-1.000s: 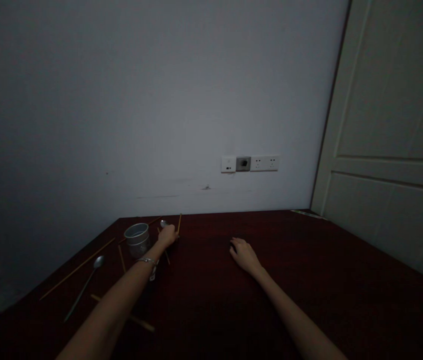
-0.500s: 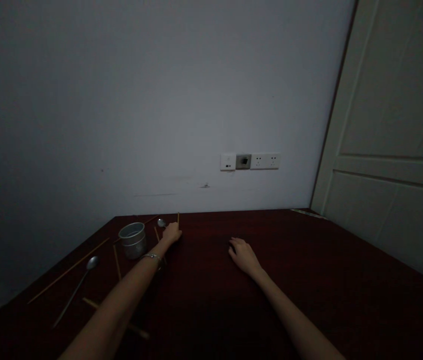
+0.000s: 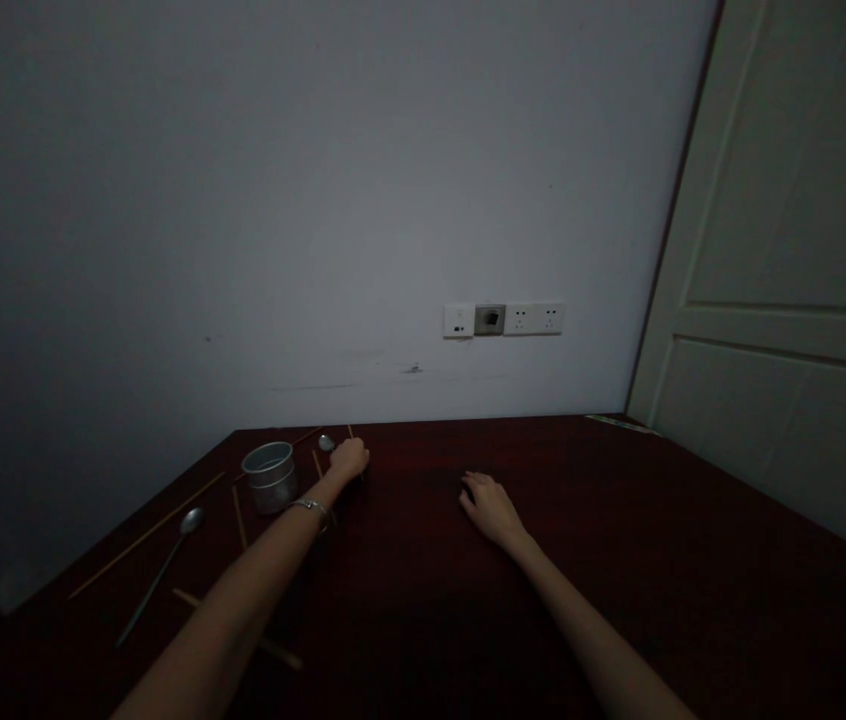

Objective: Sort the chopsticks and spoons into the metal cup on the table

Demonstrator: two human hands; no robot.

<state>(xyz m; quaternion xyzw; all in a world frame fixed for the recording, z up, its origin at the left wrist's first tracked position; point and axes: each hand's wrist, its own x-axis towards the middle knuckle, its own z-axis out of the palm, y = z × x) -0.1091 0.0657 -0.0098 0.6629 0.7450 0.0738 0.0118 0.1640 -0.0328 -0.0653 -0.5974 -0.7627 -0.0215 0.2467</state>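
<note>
Bending over a thin stick (image 3: 350, 431), the left hand (image 3: 350, 459) hides its fingertips (clamped or not, I can't tell from here). Just beside it lies a round spoon bowl (image 3: 326, 443); to its left stands a metal cup (image 3: 271, 490), then a long-handled spoon (image 3: 191, 520). Well off to its right, the right hand (image 3: 493, 508) rests on the table (image 3: 408, 580), fingers slightly apart.

Near the back edge of our table (image 3: 423, 600), our left hand (image 3: 350, 458) curls over a thin stick (image 3: 351, 431); its grip is hidden from us. Our right hand (image 3: 493, 510) rests open, palm down, farther right. We see a metal cup (image 3: 273, 492) upright near the back left corner, and a long-handled spoon (image 3: 192, 520) beside a long stick (image 3: 147, 535) along the left edge.
</note>
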